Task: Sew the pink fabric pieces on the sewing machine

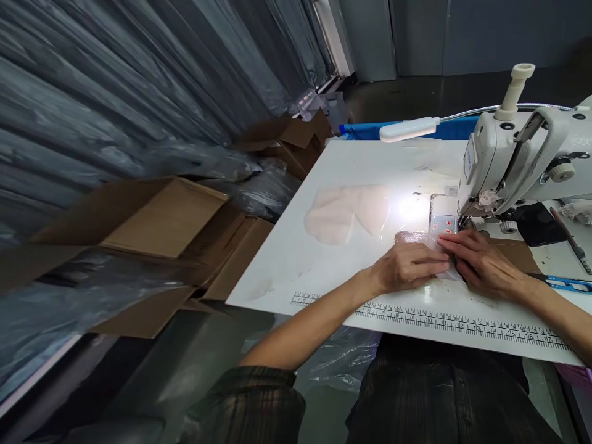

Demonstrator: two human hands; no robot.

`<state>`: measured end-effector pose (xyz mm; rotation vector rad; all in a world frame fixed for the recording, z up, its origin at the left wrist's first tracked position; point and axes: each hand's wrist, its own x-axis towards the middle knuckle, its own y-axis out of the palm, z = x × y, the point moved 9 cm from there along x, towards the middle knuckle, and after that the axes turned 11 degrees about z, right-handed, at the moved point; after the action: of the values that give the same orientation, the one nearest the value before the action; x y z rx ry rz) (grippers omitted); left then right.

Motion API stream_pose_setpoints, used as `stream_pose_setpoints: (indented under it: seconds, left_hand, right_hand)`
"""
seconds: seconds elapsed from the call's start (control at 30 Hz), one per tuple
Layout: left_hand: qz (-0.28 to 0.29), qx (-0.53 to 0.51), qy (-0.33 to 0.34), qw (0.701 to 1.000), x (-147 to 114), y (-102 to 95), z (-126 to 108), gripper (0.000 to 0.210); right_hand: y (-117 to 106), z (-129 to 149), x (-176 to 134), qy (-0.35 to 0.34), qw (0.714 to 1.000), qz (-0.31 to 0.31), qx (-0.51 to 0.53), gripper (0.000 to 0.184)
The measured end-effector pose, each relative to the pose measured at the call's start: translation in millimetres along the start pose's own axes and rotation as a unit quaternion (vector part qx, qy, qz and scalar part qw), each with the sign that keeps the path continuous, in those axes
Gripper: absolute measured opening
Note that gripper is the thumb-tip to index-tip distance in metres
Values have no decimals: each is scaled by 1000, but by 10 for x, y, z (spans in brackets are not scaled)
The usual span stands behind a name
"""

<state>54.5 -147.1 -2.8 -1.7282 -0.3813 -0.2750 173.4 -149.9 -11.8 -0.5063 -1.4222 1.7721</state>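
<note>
A small piece of sheer, pale fabric [449, 271] lies on the white table beside the sewing machine's presser foot [463, 223]. My left hand [407, 265] is closed on its left part, with fingers bent and pressed together. From the other side, my right hand [485, 262] pinches the cloth just in front of the foot, its fingertips close to my left ones. Both hands hide much of the fabric. The sewing machine [488, 157] is white and stands at the right. Red marks show on the plate [443, 223] left of its needle area.
Sheer beige pieces [346, 213] lie flat on the white table [277, 280], left of the lit spot. A lamp [409, 129] hangs behind. Blue snips or a cutter [568, 283] lie at the right. Open cardboard boxes [164, 216] stand beyond the left edge.
</note>
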Motion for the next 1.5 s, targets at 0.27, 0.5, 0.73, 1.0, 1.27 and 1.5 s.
stream_pose_setpoints:
  seconds: [0.27, 0.5, 0.73, 1.0, 1.27, 1.5]
  left_hand:
    - [46, -71, 24, 996, 49, 85, -39, 18]
    - [22, 36, 2, 999, 76, 98, -76, 20]
    - [2, 70, -4, 998, 60, 45, -60, 17]
    - [8, 66, 9, 998, 92, -20, -118, 17]
    - [-37, 107, 10, 994, 90, -59, -180, 16]
    - [-44, 105, 22, 993, 74, -49, -170, 15]
  right_hand:
    - [33, -94, -128, 15, 998, -3, -54, 43]
    - [-124, -271, -216, 42, 996, -50, 67, 41]
    - [-128, -184, -237, 33, 997, -58, 24, 38]
    - [-40, -149, -227, 9, 998, -58, -33, 39]
    - [-36, -175, -236, 12, 998, -63, -16, 39]
    - [-56, -215, -249, 24, 999, -36, 7, 43]
